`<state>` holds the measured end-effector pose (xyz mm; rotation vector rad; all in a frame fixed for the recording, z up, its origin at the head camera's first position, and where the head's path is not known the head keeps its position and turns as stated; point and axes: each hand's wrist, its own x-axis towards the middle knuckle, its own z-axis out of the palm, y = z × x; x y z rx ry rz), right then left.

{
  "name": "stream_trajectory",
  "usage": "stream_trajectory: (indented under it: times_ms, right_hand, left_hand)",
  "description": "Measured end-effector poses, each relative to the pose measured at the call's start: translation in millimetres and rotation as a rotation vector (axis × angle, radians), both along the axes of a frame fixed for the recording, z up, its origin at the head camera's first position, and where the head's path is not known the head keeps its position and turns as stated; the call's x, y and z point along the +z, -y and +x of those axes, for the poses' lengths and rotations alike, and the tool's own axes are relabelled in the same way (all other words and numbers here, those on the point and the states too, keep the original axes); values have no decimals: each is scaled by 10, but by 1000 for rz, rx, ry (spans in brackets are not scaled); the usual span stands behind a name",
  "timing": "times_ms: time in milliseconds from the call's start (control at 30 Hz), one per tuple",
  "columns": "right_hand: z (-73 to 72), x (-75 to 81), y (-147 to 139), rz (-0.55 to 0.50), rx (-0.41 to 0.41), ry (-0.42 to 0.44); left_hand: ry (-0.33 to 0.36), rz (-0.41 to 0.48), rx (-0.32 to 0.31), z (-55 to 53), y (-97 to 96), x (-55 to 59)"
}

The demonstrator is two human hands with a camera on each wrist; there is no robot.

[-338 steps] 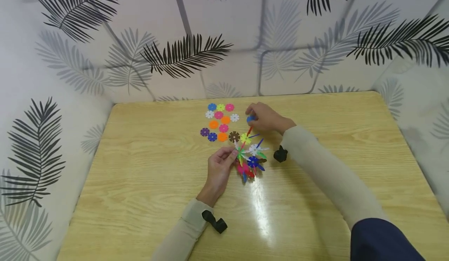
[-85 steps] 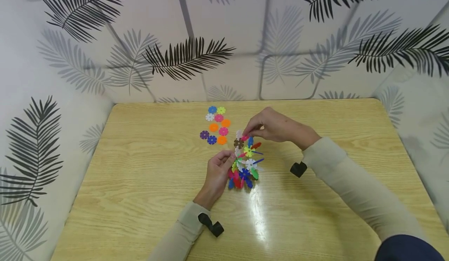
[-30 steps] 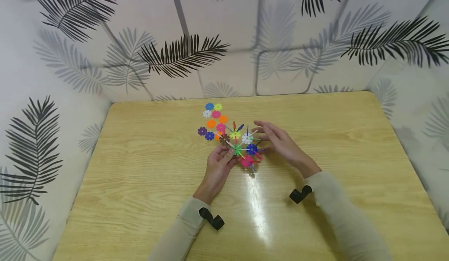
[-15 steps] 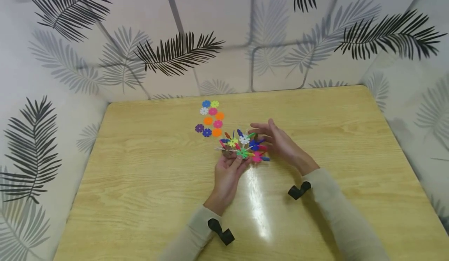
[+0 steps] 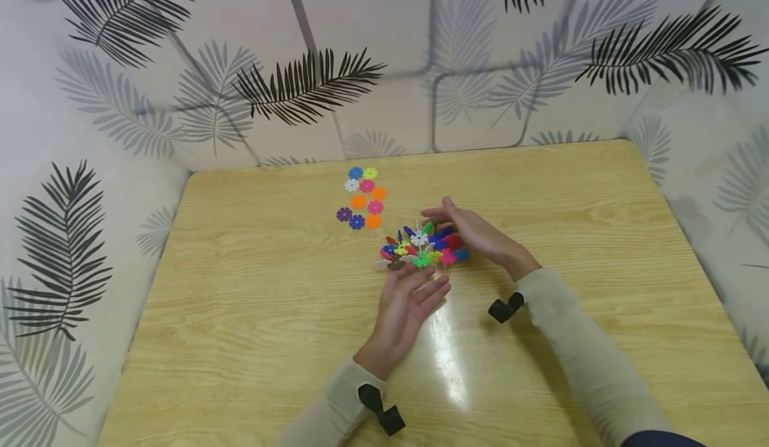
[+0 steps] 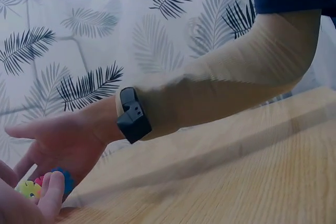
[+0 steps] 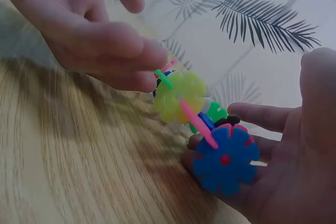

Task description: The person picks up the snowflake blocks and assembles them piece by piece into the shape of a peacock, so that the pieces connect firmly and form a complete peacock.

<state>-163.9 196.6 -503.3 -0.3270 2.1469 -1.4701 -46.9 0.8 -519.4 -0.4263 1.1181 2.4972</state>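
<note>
A cluster of slotted, flower-shaped plastic discs (image 5: 419,239), in many colours and joined edge to edge, sits between the two hands. My left hand (image 5: 404,310) lies palm up at its near side, fingers stretched out, the fingertips right at the green and brown discs. On the far right side my right hand (image 5: 483,237) is cupped with its thumb up and fingers extended behind the cluster. Seen from the right wrist, a blue disc (image 7: 226,161) lies against the right palm, and a yellow disc (image 7: 181,98) is close to the left fingertips.
Several loose discs lie flat on the wooden table beyond the cluster, among them an orange disc (image 5: 373,222), a purple disc (image 5: 344,215) and a white disc (image 5: 352,185). A patterned curtain (image 5: 372,67) hangs behind the table (image 5: 252,313).
The loose brown, pink and white discs at the group's right edge have joined the cluster. The right hand has released the pink disc; the cluster has tipped over; the left hand has loosened its pinch and opened.
</note>
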Motion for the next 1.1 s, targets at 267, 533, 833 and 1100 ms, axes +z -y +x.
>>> stream_trajectory:
  times_ms: [267, 533, 833, 1100]
  right_hand:
    - [34, 59, 6, 78, 28, -106]
    - [116, 236, -78, 171, 37, -176]
    - [155, 277, -225, 150, 21, -170]
    - [-133, 344, -66, 155, 25, -315]
  left_hand:
    - [60, 77, -80, 94, 33, 7]
    - [48, 75, -156, 145, 181, -32]
    - [32, 78, -202, 160, 384, -30]
    - [16, 33, -431, 141, 630, 38]
